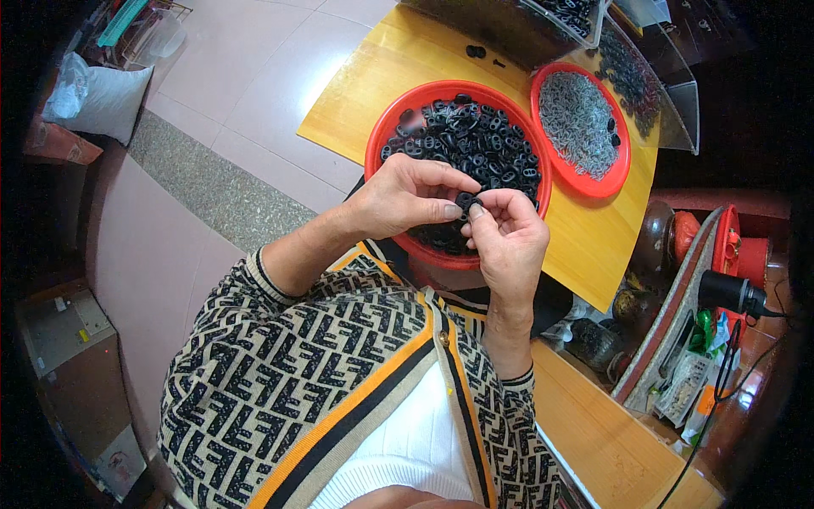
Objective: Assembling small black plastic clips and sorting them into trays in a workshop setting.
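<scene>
Over a round red basin point(373, 153), my left hand point(398, 199) and my right hand point(513, 237) meet fingertip to fingertip. Between them they pinch a small black plastic piece point(465, 201), which looks like a cord-lock part; the fingers cover some of it. Both thumbs press against it from the near side. Beneath the hands, the basin is heaped with loose black plastic pieces point(500, 148), many of them rounded with two holes.
To the basin's right, a red tray point(626, 161) holds small silvery metal pieces point(577, 119), seemingly springs. Both rest on a yellow wooden table point(356, 102). Clear plastic bins point(682, 102) with black parts stand behind. Two black pieces point(476, 52) lie by the basin's far side. Jars and cables crowd the right.
</scene>
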Available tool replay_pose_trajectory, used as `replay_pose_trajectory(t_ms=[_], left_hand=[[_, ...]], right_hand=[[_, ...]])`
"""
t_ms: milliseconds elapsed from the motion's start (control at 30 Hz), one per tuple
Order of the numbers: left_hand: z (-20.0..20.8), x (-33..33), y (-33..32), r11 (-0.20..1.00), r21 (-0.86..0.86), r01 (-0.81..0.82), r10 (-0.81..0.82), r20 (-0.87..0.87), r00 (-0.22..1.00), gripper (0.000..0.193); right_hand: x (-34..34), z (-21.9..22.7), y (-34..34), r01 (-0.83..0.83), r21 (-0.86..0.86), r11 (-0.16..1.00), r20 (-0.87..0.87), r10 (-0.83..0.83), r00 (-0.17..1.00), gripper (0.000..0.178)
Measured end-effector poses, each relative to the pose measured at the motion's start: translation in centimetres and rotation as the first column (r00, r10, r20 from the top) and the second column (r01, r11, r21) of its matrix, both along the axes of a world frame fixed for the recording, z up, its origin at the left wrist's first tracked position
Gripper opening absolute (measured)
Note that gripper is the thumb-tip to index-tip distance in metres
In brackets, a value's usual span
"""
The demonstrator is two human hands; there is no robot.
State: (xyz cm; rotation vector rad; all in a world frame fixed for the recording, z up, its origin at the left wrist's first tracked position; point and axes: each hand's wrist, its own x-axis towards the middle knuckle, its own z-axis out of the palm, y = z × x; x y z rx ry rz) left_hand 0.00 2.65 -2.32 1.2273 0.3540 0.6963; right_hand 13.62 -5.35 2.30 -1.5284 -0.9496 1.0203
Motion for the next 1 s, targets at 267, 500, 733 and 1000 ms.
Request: replay_pose_trajectory(t_ms=[267,500,733,1000], left_hand=[[0.7,0.1,-0.3,0.975,-0.217,0.038,-0.03,0.038,0.999,0.03],[-0.1,-0.1,-0.3,0.98,-0.197,0.028,-0.011,0.086,0.996,0.022],[0.2,0.0,-0.4,0.981,-0.194,0.019,-0.005,0.075,0.997,0.022],[-0.2,-0.2,-0.3,0.968,-0.246,0.053,-0.025,0.117,0.993,0.025]], right_hand=[[0.2,-0.1,0.0,-0.021,0.008,1.0,-0.028,0.021,0.999,0.008],[0.0,-0.3,0.1,-0.023,-0.01,1.0,-0.042,0.022,0.999,0.007],[0.0,-0.2,0.2,-0.017,-0.008,1.0,-0.085,0.016,0.996,0.007],[1.7,-1.3,0.3,-0.14,0.069,0.988,-0.378,0.156,0.913,0.012]])
